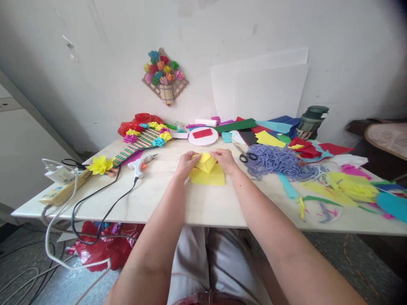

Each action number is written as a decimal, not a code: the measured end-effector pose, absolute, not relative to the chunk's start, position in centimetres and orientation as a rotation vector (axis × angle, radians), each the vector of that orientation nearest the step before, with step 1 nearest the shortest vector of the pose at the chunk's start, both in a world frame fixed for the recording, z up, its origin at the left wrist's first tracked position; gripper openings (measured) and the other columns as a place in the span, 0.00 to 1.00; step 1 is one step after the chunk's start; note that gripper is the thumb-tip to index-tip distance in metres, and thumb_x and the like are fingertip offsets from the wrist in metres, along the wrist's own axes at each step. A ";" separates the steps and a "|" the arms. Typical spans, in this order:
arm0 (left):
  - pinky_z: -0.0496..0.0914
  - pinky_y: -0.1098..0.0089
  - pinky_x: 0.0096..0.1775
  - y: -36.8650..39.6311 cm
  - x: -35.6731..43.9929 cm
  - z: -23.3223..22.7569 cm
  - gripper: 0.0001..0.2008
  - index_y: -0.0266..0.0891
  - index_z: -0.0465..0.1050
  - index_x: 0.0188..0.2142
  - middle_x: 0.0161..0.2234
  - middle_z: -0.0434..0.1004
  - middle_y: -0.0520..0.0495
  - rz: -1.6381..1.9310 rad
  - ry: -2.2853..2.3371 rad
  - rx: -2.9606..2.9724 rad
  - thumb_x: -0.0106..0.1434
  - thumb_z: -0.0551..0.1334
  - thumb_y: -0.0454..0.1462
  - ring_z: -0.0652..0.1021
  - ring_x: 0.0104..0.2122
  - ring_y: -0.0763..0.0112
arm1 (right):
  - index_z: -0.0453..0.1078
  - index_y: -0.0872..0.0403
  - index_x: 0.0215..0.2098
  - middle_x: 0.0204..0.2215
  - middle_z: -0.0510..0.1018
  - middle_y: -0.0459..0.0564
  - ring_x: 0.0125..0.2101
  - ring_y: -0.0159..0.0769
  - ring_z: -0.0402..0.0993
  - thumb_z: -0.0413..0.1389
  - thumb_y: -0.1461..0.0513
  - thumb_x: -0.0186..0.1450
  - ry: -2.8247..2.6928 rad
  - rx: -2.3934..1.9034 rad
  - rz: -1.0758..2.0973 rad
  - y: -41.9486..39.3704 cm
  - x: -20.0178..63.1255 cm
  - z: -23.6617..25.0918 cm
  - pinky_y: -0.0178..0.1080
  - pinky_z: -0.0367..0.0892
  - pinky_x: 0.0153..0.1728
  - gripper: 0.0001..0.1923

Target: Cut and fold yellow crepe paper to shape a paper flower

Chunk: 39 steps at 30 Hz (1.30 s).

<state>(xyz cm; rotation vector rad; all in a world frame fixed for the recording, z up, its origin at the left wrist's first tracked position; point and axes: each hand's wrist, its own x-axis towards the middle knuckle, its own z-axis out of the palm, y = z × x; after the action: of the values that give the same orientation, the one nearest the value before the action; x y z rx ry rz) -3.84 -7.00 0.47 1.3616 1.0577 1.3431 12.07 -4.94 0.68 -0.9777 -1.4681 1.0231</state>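
Observation:
My left hand (186, 163) and my right hand (225, 159) both pinch a folded piece of yellow paper (205, 163) over the middle of the pale table (203, 203). The folded piece rests on a flat yellow sheet (208, 177) lying beneath it. Each hand grips one side of the fold, with the fingers closed on the paper. A white glue gun (141, 165) lies to the left of my left hand. Black-handled scissors (247, 156) lie just right of my right hand.
A pile of purple yarn (280, 163) and coloured paper scraps (346, 186) cover the right side. A flower-decorated stick frame (140, 144), a power strip (65, 188) with cables, a white plate (203, 136) and a dark green bottle (312, 122) stand around. A red bag (104, 248) lies under the table.

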 end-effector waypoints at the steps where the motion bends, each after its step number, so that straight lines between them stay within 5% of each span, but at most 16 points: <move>1: 0.66 0.74 0.23 -7.1 -3.8 0.5 0.14 0.35 0.68 0.28 0.20 0.71 0.51 1.345 1.058 1.357 0.48 0.63 0.43 0.72 0.21 0.74 | 0.67 0.58 0.19 0.15 0.64 0.41 0.18 0.25 0.57 0.56 0.54 0.49 -1.460 -0.974 1.023 -4.9 12.0 0.6 0.31 0.55 0.20 0.14; 18: 0.66 0.74 0.23 -7.0 -3.8 0.2 0.15 0.35 0.69 0.30 0.22 0.72 0.51 1.287 1.022 1.436 0.47 0.63 0.44 0.72 0.21 0.75 | 0.68 0.57 0.22 0.18 0.71 0.46 0.19 0.29 0.65 0.59 0.50 0.46 -1.488 -0.930 1.290 -4.6 12.7 0.2 0.30 0.57 0.16 0.17; 27: 0.69 0.71 0.26 -7.3 -3.8 0.8 0.24 0.31 0.69 0.34 0.26 0.75 0.43 1.337 0.895 1.165 0.48 0.60 0.52 0.75 0.26 0.68 | 0.68 0.57 0.22 0.20 0.73 0.45 0.20 0.29 0.66 0.59 0.53 0.45 -1.435 -0.999 1.133 -4.3 12.1 -0.1 0.31 0.59 0.18 0.15; 39: 0.69 0.69 0.29 -7.0 -3.6 0.2 0.23 0.29 0.72 0.36 0.27 0.76 0.42 1.289 0.847 1.196 0.43 0.67 0.43 0.76 0.29 0.64 | 0.67 0.57 0.22 0.19 0.71 0.45 0.20 0.28 0.65 0.57 0.53 0.48 -1.423 -0.986 1.095 -5.3 11.6 0.5 0.30 0.59 0.18 0.14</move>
<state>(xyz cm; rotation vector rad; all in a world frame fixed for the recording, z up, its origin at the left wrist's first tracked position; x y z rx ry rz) -3.64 -6.97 0.20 1.1963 0.8471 1.2892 11.59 -5.27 0.51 -0.9863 -1.4233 1.0953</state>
